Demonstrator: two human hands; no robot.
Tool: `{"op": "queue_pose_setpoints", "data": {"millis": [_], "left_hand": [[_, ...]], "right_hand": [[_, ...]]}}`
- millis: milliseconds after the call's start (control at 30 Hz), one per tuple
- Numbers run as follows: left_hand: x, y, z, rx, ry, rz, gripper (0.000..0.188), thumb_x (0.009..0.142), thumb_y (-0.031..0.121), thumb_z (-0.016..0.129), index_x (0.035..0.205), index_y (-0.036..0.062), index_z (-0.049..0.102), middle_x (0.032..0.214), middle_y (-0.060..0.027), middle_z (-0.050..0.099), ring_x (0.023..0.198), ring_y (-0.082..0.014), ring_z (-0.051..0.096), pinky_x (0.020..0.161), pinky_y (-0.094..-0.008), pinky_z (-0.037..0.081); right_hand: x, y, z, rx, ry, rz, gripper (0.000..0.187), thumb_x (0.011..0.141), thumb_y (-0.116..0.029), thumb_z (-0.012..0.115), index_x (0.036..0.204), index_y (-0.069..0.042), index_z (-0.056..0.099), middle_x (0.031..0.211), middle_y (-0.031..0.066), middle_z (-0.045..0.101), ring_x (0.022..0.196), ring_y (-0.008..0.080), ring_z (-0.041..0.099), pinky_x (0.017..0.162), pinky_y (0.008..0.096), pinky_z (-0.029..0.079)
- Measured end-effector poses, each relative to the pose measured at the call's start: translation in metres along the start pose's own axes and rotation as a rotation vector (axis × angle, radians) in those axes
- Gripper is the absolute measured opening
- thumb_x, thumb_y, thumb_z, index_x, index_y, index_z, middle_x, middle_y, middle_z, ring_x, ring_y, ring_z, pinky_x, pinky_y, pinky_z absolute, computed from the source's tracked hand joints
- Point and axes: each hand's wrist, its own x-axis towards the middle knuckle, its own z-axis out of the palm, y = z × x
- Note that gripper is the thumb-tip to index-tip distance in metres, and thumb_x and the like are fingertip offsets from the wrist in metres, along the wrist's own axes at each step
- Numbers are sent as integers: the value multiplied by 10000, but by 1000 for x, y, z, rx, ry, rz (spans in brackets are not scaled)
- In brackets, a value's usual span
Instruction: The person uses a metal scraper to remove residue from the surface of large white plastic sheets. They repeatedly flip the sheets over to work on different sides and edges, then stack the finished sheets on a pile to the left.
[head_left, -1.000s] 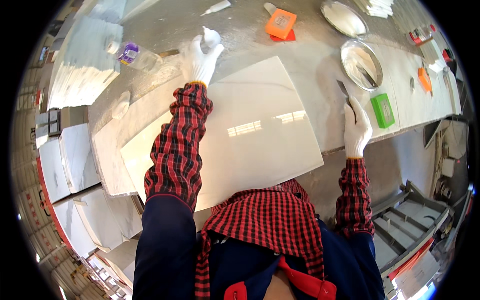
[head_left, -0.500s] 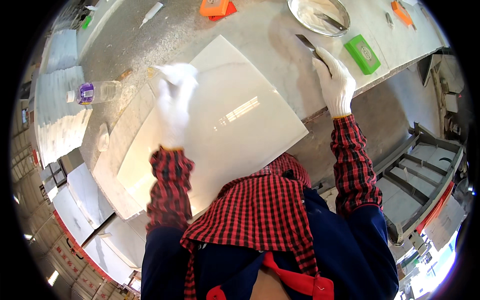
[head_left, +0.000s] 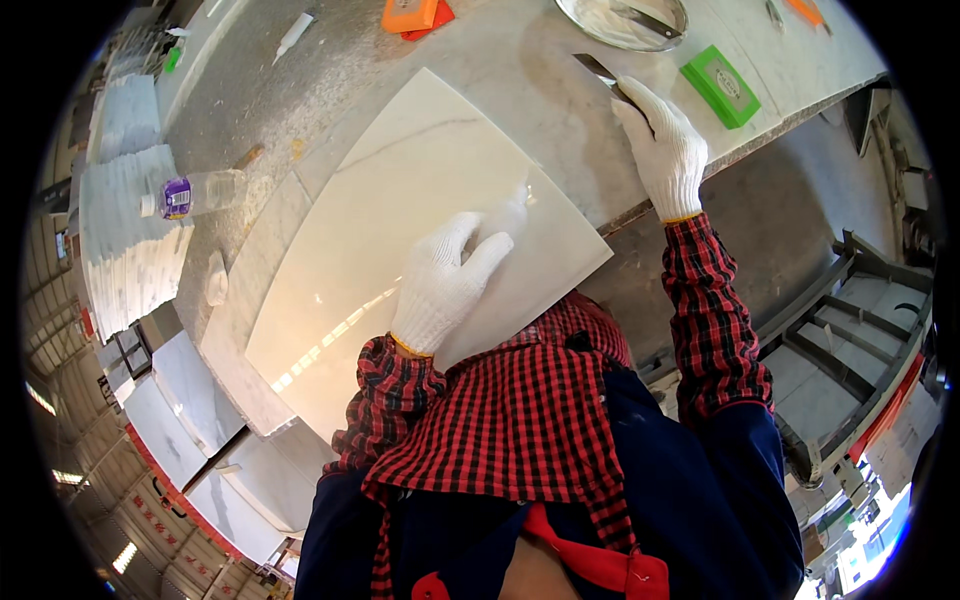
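Observation:
A glossy cream-white stone slab [head_left: 365, 225] with a faint grey vein lies on the bench in front of me. My left hand [head_left: 447, 285], in a white knitted glove, is over the slab's near half. Its thumb and forefinger are apart with nothing visible between them; the other fingers are hidden. Beyond the slab's right corner, my right hand [head_left: 660, 145], gloved alike, is closed around a putty knife [head_left: 600, 72]. The knife's dark flat blade points to the far left. Just right of that hand lies a green box [head_left: 720, 87].
A metal bowl [head_left: 655, 42] of whitish paste, with a blade in it, stands at the far right. A clear bottle [head_left: 205, 193] lies at left beside stacked tile strips [head_left: 130, 240]. Orange and red boxes [head_left: 410, 14] and a white tube [head_left: 293, 38] lie farther back.
My left hand has moved right and nearer, from the slab's left edge to over its near half. The right hand keeps the putty knife. The whole view has shifted slightly.

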Motion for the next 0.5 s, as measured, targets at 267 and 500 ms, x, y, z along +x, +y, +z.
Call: {"op": "queue_pose_setpoints", "data": {"millis": [267, 500], "left_hand": [[13, -5, -1, -7, -52, -73, 383, 917, 310, 675, 1117, -16, 690, 819, -163, 659, 721, -216, 612, 695, -349, 498], [14, -1, -2, -41, -56, -80, 382, 924, 316, 676, 1118, -13, 688, 856, -170, 675, 750, -218, 633, 722, -339, 508]], "right_hand": [[0, 0, 1, -8, 14, 0, 273, 923, -321, 724, 1160, -188, 744, 963, 61, 744, 861, 265, 711, 739, 350, 557], [0, -1, -1, -23, 11, 3, 276, 923, -319, 725, 1164, -188, 748, 969, 63, 744, 865, 269, 711, 744, 353, 559]]}}
